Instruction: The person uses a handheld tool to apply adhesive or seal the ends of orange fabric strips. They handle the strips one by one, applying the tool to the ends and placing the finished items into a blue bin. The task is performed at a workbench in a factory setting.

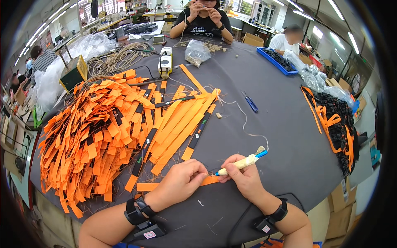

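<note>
My left hand is closed near the table's front, its fingertips pinched at an orange strip that runs beneath it. In my right hand is a pen-shaped tool, wrapped in cream tape with blue ends. A thin pale wire leads off its upper end, and its tip points at the strip beside my left fingertips. Left of my hands rises a large heap of orange and black strips. Several flat orange strips lie fanned out between the heap and my hands.
A blue-handled cutter lies right of the strips. Farther back are a white-and-yellow device, a clear plastic bag and coiled cord. Black strips pile at the right edge, near a blue tray. A person sits opposite.
</note>
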The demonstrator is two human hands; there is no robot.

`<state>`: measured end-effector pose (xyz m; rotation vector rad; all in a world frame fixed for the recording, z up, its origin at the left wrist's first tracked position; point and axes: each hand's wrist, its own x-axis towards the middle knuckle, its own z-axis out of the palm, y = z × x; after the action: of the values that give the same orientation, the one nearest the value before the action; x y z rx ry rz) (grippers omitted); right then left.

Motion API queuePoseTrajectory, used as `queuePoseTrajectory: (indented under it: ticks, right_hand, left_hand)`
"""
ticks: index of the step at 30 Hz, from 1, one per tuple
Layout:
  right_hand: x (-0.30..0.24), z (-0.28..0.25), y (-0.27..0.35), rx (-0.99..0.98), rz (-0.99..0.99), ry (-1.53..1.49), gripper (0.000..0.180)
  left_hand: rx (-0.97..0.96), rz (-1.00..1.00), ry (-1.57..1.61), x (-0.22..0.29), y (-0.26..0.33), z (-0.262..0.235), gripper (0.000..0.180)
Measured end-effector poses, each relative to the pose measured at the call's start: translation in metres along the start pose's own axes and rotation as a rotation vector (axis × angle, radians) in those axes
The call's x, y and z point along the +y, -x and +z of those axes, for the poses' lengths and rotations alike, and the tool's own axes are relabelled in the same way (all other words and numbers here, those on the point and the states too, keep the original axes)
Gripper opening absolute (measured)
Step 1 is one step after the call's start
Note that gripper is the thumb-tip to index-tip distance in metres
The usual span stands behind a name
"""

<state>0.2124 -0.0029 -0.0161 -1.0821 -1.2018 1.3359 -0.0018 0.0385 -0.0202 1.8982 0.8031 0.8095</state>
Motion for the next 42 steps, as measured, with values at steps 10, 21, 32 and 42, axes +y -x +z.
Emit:
queuePoseTrajectory:
  ticks: [10, 21, 32, 42]
  right_hand:
    - [0.0, -0.001, -0.001, -0.027, -0.007, 0.042, 0.02]
    - [0.001, 0.0, 0.0, -0.011, -0.008, 0.009, 0.02]
    - [-0.004, -0.006, -0.002, 0.042, 0.045, -0.125, 0.025]
    - [-0.007, -0.01, -0.002, 0.074, -0.026, -0.28, 0.021]
  left_hand:
    - [0.012, 0.023, -0.007, 0.0, -0.001, 0.001, 0.007]
    - [0.043, -0.053, 0.087, -0.003, 0.001, 0.001, 0.009]
    - [0.659, 0.035, -0.174, 0.008, -0.008, -0.055, 0.038]
    - [-0.045, -0.022, -0.831, 0.04, 0.024, -0.012, 0.026]
